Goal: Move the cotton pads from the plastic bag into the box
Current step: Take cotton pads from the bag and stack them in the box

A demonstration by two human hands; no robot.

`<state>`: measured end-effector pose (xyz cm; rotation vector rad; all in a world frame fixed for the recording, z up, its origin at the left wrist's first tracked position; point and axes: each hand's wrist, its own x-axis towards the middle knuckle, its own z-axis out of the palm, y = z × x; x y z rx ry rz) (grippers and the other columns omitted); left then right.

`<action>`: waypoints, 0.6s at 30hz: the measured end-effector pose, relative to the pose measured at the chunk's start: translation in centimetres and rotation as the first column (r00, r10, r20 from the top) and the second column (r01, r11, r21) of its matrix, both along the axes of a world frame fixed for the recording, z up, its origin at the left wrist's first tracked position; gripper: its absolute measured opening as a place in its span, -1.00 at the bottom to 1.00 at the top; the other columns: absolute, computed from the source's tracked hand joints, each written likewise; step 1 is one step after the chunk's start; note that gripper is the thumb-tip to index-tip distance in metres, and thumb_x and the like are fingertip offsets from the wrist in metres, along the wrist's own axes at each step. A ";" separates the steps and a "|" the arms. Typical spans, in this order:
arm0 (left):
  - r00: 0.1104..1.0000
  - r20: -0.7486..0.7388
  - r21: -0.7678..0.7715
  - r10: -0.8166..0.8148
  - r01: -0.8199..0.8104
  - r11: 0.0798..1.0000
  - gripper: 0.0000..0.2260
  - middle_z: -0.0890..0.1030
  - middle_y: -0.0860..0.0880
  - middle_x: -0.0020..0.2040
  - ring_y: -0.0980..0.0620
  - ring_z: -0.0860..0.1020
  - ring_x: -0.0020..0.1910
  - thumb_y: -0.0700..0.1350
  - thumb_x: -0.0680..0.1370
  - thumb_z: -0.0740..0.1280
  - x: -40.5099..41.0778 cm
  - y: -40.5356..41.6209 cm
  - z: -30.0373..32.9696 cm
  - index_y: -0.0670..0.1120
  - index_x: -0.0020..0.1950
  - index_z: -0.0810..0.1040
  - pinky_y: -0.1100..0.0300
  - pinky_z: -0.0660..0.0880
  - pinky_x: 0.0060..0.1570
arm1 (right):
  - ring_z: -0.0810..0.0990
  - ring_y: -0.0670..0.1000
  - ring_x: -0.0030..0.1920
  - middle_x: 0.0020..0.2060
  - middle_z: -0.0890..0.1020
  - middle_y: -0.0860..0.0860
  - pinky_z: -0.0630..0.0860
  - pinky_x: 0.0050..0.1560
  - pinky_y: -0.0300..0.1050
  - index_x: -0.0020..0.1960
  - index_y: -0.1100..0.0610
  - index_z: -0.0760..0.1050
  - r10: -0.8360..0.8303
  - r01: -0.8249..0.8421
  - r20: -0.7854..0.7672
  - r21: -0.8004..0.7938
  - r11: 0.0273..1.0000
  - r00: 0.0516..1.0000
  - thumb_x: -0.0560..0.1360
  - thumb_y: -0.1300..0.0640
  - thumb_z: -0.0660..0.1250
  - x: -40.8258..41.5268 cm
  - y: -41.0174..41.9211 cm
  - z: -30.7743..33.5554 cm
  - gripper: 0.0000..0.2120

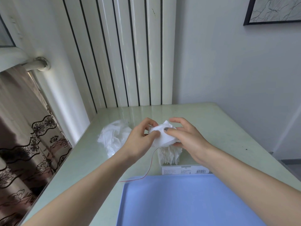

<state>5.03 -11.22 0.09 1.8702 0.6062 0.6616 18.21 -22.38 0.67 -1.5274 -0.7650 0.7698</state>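
Both hands hold a thick stack of white cotton pads (161, 136) above the table. My left hand (140, 139) pinches the stack's left edge with thumb and fingers. My right hand (185, 136) grips it from the right, thumb on top. Directly below the stack stands a clear box (169, 156) with several white pads upright inside it. A crumpled clear plastic bag (114, 137) lies on the table to the left of my left hand, a red thread (150, 165) trailing from near it.
A blue tray (187, 201) lies at the near edge of the pale green table (219, 128). A labelled lid or card (184, 170) sits between tray and box. A white radiator stands behind, a curtain at left.
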 end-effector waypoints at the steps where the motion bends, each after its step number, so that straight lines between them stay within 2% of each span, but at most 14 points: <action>1: 1.000 0.003 0.001 -0.004 0.004 1.000 -0.93 0.53 0.08 -0.07 0.00 0.50 -0.25 -0.15 0.57 0.31 0.0 0.0 0.0 0.02 -0.01 0.53 0.10 0.42 -0.21 | 0.67 0.02 0.08 0.12 0.64 0.06 0.60 0.18 0.03 0.31 -0.03 0.41 0.026 -0.027 -0.089 -0.006 1.000 0.996 0.50 0.09 0.43 0.2 0.1 0.1 -0.58; 3: 1.000 0.002 0.004 -0.012 0.012 1.000 -0.95 0.53 0.09 -0.08 0.00 0.49 -0.25 -0.15 0.57 0.31 0.1 0.0 0.0 0.01 -0.02 0.53 0.10 0.41 -0.20 | 0.67 0.08 0.12 0.15 0.64 0.11 0.60 0.18 0.10 0.34 0.06 0.42 0.087 -0.092 -0.208 -0.013 0.996 0.974 0.51 0.13 0.42 0.7 0.1 0.2 -0.57; 6: 0.999 -0.002 0.006 -0.037 0.037 0.999 -0.92 0.55 0.02 0.01 -0.03 0.52 -0.22 -0.15 0.56 0.32 0.4 0.1 -0.1 0.03 0.00 0.52 0.08 0.43 -0.19 | 0.67 0.15 0.12 0.10 0.68 0.18 0.58 0.19 0.18 0.21 0.18 0.57 0.159 -0.164 -0.153 -0.023 0.986 0.975 0.53 0.23 0.35 1.3 0.0 0.3 -0.75; 9: 0.999 -0.007 0.015 -0.040 0.040 0.999 -0.79 0.52 -0.02 0.06 -0.05 0.58 -0.14 -0.17 0.56 0.33 0.6 0.0 -0.3 0.12 0.11 0.50 0.09 0.52 -0.17 | 0.69 0.14 0.05 0.08 0.67 0.16 0.63 0.10 0.12 0.18 0.11 0.58 0.111 -0.111 -0.154 0.007 0.994 0.982 0.56 0.19 0.33 1.7 -0.1 0.1 -0.79; 11: 0.999 -0.021 0.008 -0.037 0.038 0.999 -0.74 0.52 -0.03 0.08 -0.13 0.60 -0.06 -0.16 0.55 0.33 0.7 0.0 -0.3 0.16 0.15 0.50 -0.01 0.59 -0.06 | 0.68 0.10 -0.09 0.01 0.66 0.12 0.66 -0.04 0.02 0.13 0.08 0.60 0.027 -0.027 -0.126 0.000 1.000 0.992 0.57 0.15 0.30 2.0 -0.1 0.1 -0.83; 13: 0.999 -0.030 -0.014 -0.045 0.045 0.999 -0.74 0.52 -0.04 0.10 -0.18 0.59 0.01 -0.13 0.52 0.32 0.9 -0.2 -0.3 0.17 0.15 0.52 -0.12 0.59 0.04 | 0.63 0.06 -0.21 -0.11 0.63 0.11 0.61 -0.15 -0.03 0.05 0.14 0.62 -0.063 0.062 -0.045 -0.004 0.998 0.997 0.57 0.18 0.30 2.4 -0.2 0.0 -0.86; 16: 0.998 -0.034 -0.085 -0.048 0.045 0.995 -0.74 0.54 -0.05 0.08 -0.12 0.57 -0.01 -0.09 0.45 0.30 1.2 -0.4 -0.1 0.15 0.11 0.54 -0.17 0.56 0.13 | 0.60 0.03 -0.28 -0.19 0.61 0.11 0.61 -0.22 -0.09 -0.02 0.23 0.62 -0.085 0.085 0.006 0.026 0.996 0.996 0.55 0.25 0.31 2.9 -0.5 0.1 -0.89; 18: 0.998 -0.023 -0.177 -0.061 0.056 0.983 -0.78 0.56 -0.09 0.05 -0.05 0.56 -0.06 -0.11 0.46 0.28 1.4 -0.5 -0.1 0.10 0.07 0.54 -0.14 0.55 0.16 | 0.59 0.03 -0.30 -0.21 0.61 0.12 0.62 -0.25 -0.11 -0.02 0.26 0.61 -0.080 0.079 0.012 0.039 0.996 0.997 0.56 0.27 0.30 3.0 -0.6 0.2 -0.88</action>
